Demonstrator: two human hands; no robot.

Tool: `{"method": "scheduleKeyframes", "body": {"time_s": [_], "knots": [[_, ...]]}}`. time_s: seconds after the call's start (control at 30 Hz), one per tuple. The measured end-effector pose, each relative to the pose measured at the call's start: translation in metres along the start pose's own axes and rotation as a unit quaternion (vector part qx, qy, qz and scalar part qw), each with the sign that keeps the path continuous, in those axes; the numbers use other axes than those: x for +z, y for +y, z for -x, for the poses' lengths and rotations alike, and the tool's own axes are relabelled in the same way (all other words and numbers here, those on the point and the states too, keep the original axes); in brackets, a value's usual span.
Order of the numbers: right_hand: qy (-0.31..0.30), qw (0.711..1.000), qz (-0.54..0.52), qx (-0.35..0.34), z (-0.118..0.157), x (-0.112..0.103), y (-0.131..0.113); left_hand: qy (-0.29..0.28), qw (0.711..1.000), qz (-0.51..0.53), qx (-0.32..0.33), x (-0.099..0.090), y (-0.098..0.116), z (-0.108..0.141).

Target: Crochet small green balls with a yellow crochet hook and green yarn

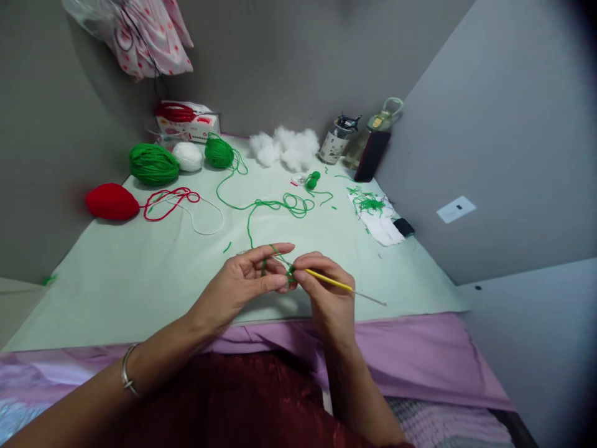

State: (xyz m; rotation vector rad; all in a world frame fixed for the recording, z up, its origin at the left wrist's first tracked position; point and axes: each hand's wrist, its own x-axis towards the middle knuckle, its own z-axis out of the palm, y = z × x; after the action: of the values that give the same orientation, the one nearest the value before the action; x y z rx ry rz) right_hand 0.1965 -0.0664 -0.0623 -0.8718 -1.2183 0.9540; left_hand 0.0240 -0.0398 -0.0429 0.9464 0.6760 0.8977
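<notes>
My left hand (247, 274) pinches a small piece of green crochet (290, 274), with green yarn looped over its raised index finger. My right hand (326, 292) grips a crochet hook (329, 280) by its yellow handle; one metal end points back to the right, the other meets the crochet piece between my hands. From the left hand a green strand (250, 227) runs over the table to a small ball of green yarn (219, 152). Fingers partly cover the crochet piece.
Red yarn (112, 201), a large green skein (153, 164) and white yarn (187, 157) lie at the left. White stuffing (285, 149) sits at the back. A pen holder (334, 144), bottle (383, 118), phone (372, 157) and green scraps on paper (385, 227) are on the right.
</notes>
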Motion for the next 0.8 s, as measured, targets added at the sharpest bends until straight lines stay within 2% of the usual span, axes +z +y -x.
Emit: {"method": "scheduleKeyframes", "body": {"time_s": [0.13,0.23,0.37,0.57,0.7,0.8], "knots": [[0.022,0.995,-0.071,0.073,-0.0026,-0.0004,0.0058,0.001,1.000,-0.009,0.000,-0.0035,0.0017,0.0002],[0.033,0.988,-0.110,0.102,-0.0045,0.0013,0.0062,0.017,0.998,-0.053,0.012,-0.0057,0.0019,0.0013],[0.053,0.994,-0.062,0.076,-0.0029,0.0037,0.0049,0.037,0.995,-0.091,0.033,-0.0044,0.0043,0.0040],[0.033,0.999,0.007,0.004,0.0017,0.0062,0.0026,0.025,0.996,-0.086,0.024,0.0012,0.0069,0.0015],[0.042,0.999,0.025,0.006,0.0004,0.0054,0.0026,0.001,0.999,-0.051,0.002,0.0005,0.0047,-0.0008],[0.042,0.998,0.039,0.020,-0.0003,0.0056,0.0017,0.008,0.998,-0.055,0.005,-0.0003,0.0049,0.0001]]}}
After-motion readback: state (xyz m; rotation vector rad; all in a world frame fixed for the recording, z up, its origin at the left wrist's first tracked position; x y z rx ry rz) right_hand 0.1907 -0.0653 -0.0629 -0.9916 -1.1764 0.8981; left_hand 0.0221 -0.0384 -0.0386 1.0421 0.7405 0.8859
